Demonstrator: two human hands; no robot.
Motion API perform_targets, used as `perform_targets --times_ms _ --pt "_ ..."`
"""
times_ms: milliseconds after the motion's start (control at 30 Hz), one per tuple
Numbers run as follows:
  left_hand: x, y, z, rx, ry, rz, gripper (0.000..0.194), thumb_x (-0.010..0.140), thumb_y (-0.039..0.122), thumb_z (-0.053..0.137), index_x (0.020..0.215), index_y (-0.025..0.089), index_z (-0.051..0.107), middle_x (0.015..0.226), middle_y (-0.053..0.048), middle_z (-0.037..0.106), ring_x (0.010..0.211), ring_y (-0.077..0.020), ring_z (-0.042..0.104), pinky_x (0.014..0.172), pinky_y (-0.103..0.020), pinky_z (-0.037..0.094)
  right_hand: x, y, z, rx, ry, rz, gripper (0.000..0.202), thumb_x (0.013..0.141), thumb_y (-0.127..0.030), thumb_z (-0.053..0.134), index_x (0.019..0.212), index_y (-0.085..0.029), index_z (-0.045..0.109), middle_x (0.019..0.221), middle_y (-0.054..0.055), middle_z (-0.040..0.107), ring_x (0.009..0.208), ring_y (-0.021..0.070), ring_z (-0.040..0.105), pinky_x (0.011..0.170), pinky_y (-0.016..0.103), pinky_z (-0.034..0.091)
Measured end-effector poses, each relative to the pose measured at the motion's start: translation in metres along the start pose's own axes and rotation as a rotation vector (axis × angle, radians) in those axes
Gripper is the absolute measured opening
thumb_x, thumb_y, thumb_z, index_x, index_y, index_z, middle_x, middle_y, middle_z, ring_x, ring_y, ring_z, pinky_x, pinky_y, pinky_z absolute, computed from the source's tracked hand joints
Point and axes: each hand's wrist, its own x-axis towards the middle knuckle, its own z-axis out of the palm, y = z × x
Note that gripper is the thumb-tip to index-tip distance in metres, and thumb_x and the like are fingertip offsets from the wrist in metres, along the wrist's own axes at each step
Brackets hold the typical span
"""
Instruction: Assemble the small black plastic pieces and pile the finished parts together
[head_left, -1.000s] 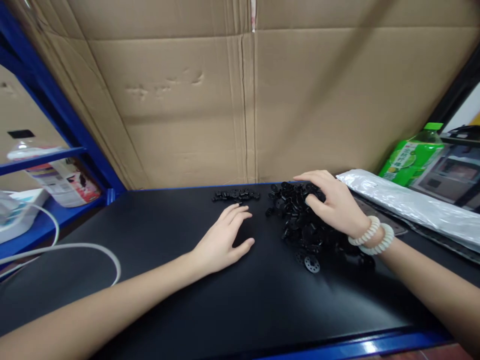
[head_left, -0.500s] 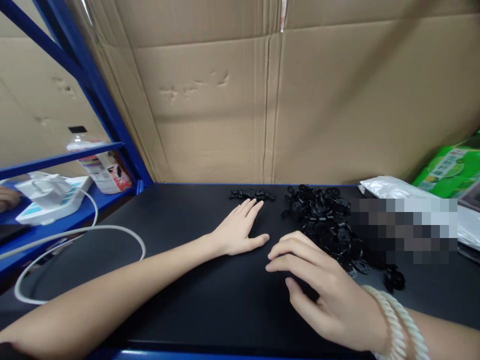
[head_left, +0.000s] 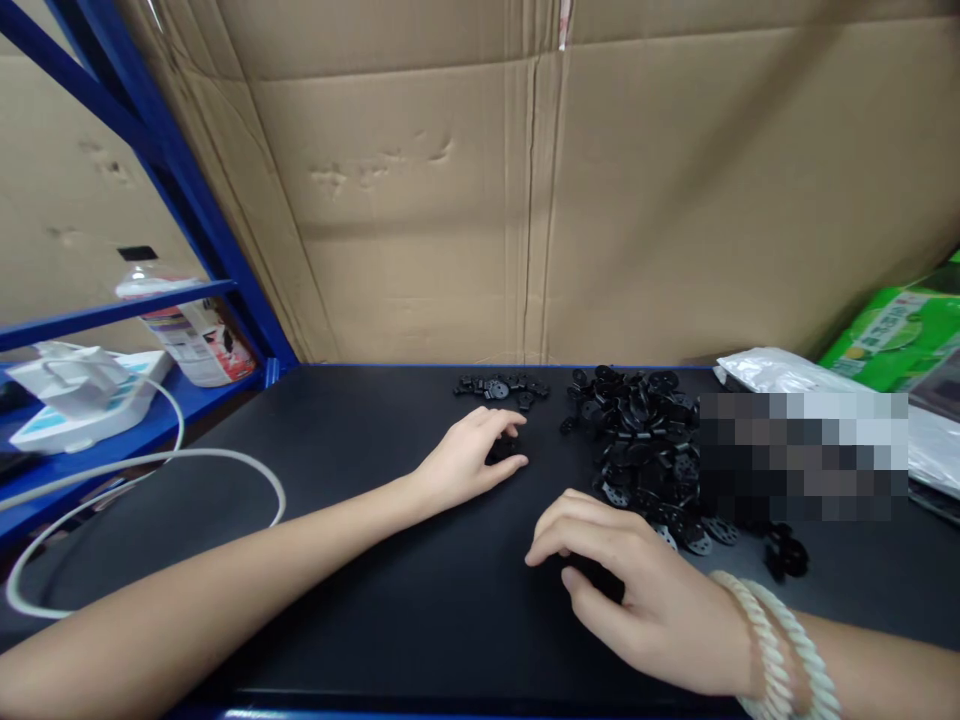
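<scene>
My left hand (head_left: 469,455) reaches over the black tabletop (head_left: 360,600), its fingers curled around a small dark part (head_left: 504,449) that shows between thumb and fingers. Just beyond it lies a small group of black pieces (head_left: 499,388). My right hand (head_left: 622,580), with a twisted cord bracelet on the wrist, hovers low over the table with bent fingers apart and nothing visible between them. A large heap of black round perforated pieces (head_left: 645,430) lies beyond my right hand, with a few loose ones to the right.
White cable (head_left: 225,455) loops across the left side. Past the blue frame (head_left: 240,220) stand a bottle (head_left: 195,340) and a white power strip (head_left: 97,405). At the right are a silvery plastic bag (head_left: 795,372) and a green package (head_left: 892,335). Cardboard (head_left: 420,230) stands behind the table.
My left hand has drawn back slightly from the small group, and its outstretched fingers have curled around a dark part. My right hand has shifted slightly left and down, its fingers still bent.
</scene>
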Motion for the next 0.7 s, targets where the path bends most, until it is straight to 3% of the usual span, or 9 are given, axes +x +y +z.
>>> perform_targets --times_ms 100,200,267,367,500,700 --pt "-0.001 0.007 -0.002 -0.057 0.055 0.042 0.018 0.083 0.019 0.062 0.101 0.018 0.063 0.091 -0.006 0.067 0.083 -0.0197 0.061 0.077 -0.034 0.051 0.002 0.001 -0.001 0.079 -0.001 0.169 0.025 0.074 -0.001 0.048 0.088 -0.019 0.057 0.082 0.001 0.06 0.076 0.0144 0.057 0.071 0.028 0.047" --pt "-0.006 0.029 -0.003 -0.127 0.162 0.085 0.012 0.085 0.019 0.062 0.097 0.018 0.064 0.097 -0.007 0.067 0.092 -0.0195 0.061 0.083 -0.034 0.05 0.005 0.003 -0.003 0.293 0.034 0.35 0.008 0.085 -0.016 0.048 0.078 -0.019 0.05 0.077 0.001 0.058 0.072 0.014 0.057 0.071 0.031 0.047" --pt "-0.011 0.047 -0.003 -0.253 0.238 0.1 0.011 0.084 0.015 0.064 0.094 0.017 0.067 0.091 -0.007 0.067 0.087 -0.0184 0.063 0.079 -0.031 0.052 0.008 0.005 -0.004 0.543 0.075 0.425 0.014 0.089 -0.03 0.049 0.081 -0.02 0.045 0.079 0.0 0.056 0.073 0.0145 0.058 0.073 0.034 0.048" --pt "-0.019 0.065 -0.001 -0.427 0.236 0.115 0.019 0.081 0.009 0.065 0.097 0.017 0.069 0.091 -0.007 0.066 0.085 -0.0177 0.063 0.075 -0.029 0.053 0.011 0.009 -0.005 0.908 0.088 0.481 0.026 0.087 -0.043 0.054 0.096 -0.021 0.044 0.085 0.0 0.054 0.079 0.0157 0.06 0.078 0.039 0.049" --pt "-0.02 0.066 0.002 -0.489 0.207 0.053 0.03 0.079 0.007 0.065 0.106 0.019 0.067 0.102 -0.008 0.066 0.091 -0.0188 0.063 0.079 -0.031 0.054 0.014 0.011 -0.005 1.097 0.031 0.484 0.034 0.084 -0.039 0.06 0.107 -0.018 0.047 0.088 0.003 0.056 0.085 0.0163 0.061 0.085 0.041 0.046" --pt "-0.017 0.065 0.003 -0.525 0.195 0.046 0.023 0.076 0.007 0.067 0.096 0.019 0.069 0.094 -0.008 0.068 0.084 -0.019 0.065 0.072 -0.03 0.056 0.017 0.013 -0.007 1.153 0.062 0.489 0.023 0.079 -0.028 0.067 0.096 -0.017 0.057 0.093 0.003 0.057 0.087 0.0148 0.058 0.082 0.037 0.048"
